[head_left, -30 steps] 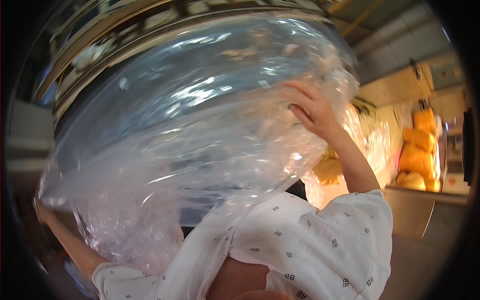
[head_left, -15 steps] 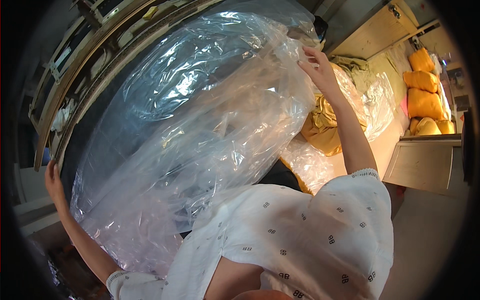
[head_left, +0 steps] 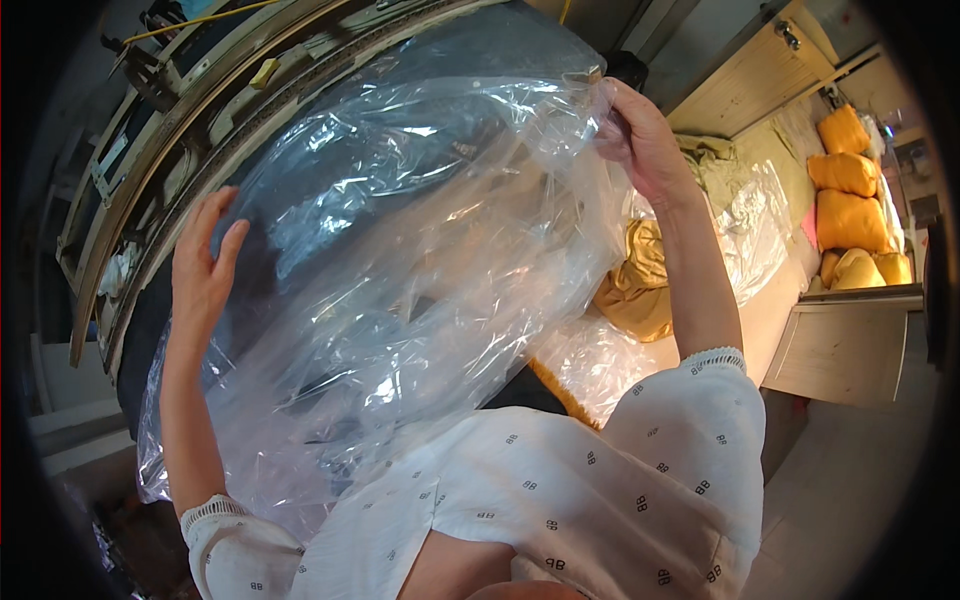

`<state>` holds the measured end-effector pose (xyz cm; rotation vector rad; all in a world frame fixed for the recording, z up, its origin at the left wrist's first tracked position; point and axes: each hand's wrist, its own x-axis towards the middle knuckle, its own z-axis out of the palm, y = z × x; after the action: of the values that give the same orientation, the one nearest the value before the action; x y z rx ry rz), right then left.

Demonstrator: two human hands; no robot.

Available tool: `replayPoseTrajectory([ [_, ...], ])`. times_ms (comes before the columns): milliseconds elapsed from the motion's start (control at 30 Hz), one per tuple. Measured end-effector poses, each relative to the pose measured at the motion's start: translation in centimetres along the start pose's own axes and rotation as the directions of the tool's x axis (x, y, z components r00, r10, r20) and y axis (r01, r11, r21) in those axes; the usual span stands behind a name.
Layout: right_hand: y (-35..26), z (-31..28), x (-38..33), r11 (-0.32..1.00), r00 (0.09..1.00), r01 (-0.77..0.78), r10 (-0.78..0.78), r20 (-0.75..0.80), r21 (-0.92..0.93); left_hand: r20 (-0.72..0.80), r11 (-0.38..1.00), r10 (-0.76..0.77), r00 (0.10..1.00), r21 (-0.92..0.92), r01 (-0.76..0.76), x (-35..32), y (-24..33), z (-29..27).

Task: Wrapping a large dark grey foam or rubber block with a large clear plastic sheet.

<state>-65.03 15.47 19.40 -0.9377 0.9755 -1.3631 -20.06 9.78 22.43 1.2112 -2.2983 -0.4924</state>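
A large, clear plastic sheet (head_left: 400,290), crumpled and shiny, spreads over a dark surface (head_left: 500,45) and reaches down to my shirt. At its far right corner my right hand (head_left: 648,140) has its fingers curled on the gathered film; the fingertips are partly hidden. My left hand (head_left: 203,255) is raised near the sheet's left edge, its thumb apart from the fingers and nothing in it. Through the film the dark surface and some brownish shapes show dimly.
A curved wooden frame with rails (head_left: 150,190) runs along the far left side. To the right lie gold-coloured cloth (head_left: 640,285) and more clear plastic (head_left: 755,225). Orange bundles (head_left: 850,218) are stacked beyond, near a light wooden cabinet (head_left: 835,340).
My left hand has come off the left side, moving inward and farther away. The sheet's far edge has come nearer, baring more dark surface. My right hand's fingers have closed on the corner.
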Motion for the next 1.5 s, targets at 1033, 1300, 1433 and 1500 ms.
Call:
replayPoseTrajectory([
  [1033,2.5,-1.7,20.3,-0.473,0.730,0.256,-0.476,0.490,-0.843,-0.297,0.923,-0.292,0.909,-0.335,0.187,-1.2,-5.0,4.1],
  [1300,7.3,10.1,15.1,0.025,0.710,0.662,-0.343,0.615,-0.749,-0.573,0.885,-0.459,0.679,-0.228,0.406,-18.6,-7.3,-4.1],
  [1433,8.2,10.2,18.7,0.227,0.892,0.437,-0.236,0.386,-0.871,-0.583,0.923,-0.222,0.782,0.134,0.361,-20.1,-0.8,-3.5],
  [1500,8.2,10.9,19.3,0.222,0.904,0.412,-0.223,0.365,-0.884,-0.583,0.924,-0.206,0.786,0.147,0.352,-21.1,0.8,-2.1],
])
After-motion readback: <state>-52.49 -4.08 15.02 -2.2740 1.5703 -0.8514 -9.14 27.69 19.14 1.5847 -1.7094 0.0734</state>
